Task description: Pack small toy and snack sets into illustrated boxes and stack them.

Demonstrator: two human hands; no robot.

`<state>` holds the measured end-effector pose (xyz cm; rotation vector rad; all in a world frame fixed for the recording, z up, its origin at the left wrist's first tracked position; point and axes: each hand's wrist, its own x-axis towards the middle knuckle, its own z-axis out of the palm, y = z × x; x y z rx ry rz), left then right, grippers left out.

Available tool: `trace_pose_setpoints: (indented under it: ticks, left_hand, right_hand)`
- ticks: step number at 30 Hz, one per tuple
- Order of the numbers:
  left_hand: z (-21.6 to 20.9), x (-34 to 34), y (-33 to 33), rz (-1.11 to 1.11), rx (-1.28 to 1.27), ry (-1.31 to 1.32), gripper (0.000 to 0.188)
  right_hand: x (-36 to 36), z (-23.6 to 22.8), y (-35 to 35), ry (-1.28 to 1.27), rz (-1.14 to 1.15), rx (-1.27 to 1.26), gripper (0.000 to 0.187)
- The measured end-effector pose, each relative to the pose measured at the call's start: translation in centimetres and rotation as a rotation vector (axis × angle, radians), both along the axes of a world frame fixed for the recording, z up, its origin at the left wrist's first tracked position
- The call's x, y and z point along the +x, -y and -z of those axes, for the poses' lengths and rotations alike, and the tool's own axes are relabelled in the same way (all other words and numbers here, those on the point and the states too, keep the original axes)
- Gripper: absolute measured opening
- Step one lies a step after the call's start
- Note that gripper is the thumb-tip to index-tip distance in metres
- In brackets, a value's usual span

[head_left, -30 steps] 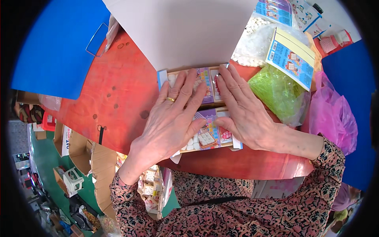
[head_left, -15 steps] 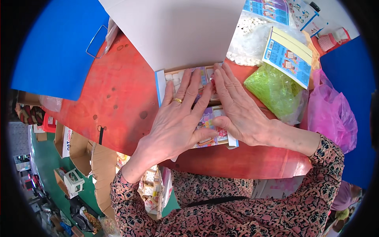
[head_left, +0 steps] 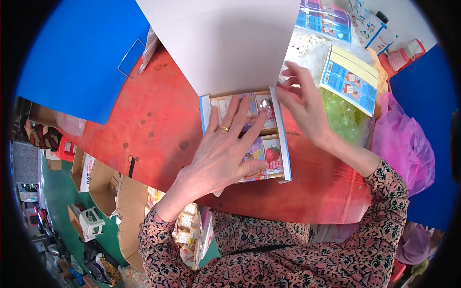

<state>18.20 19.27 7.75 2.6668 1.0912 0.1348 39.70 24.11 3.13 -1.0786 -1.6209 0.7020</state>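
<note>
A shallow cardboard box with blue-and-white sides sits on the red table, its large white lid raised at the back. My left hand lies over the contents with its fingers spread, a ring on one of them. Partly showing beneath it are small white pieces in a compartment, a clear-wrapped reddish item and a card with a strawberry picture. Just outside the box's far right corner, my right hand is raised with curved fingers apart and nothing visible in it.
The red table bears bags of white pieces and green shreds at right, with printed blue cards on top. A pink plastic bag hangs at its right edge. Cardboard cartons stand at lower left.
My right hand has lifted off the box contents and moved right, beside the lid's edge, uncovering the right compartments. My left hand stays spread on the contents.
</note>
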Motion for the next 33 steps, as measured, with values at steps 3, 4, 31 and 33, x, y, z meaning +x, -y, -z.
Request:
trace_pose_setpoints:
  ticks: [3, 4, 31, 33]
  left_hand:
    - [0.2, 0.0, 0.0, 0.001, 0.005, 0.008, 0.082]
    - [0.3, 0.0, -0.1, 0.005, 0.002, 0.007, 0.082]
    - [4.7, -2.9, -3.3, -0.635, -0.478, 1.424, 0.029]
    - [5.3, -2.7, -4.7, -0.539, -0.764, 1.554, 0.03]
  right_hand:
    - [1.0, -0.2, -2.0, -0.15, -0.166, -0.177, 0.043]
    - [1.5, -0.7, -2.5, -0.123, -0.319, -0.279, 0.04]
    - [1.2, -1.8, -2.6, -0.09, -0.563, -0.281, 0.03]
    - [1.9, -1.1, -3.2, -0.059, -0.543, -0.306, 0.03]
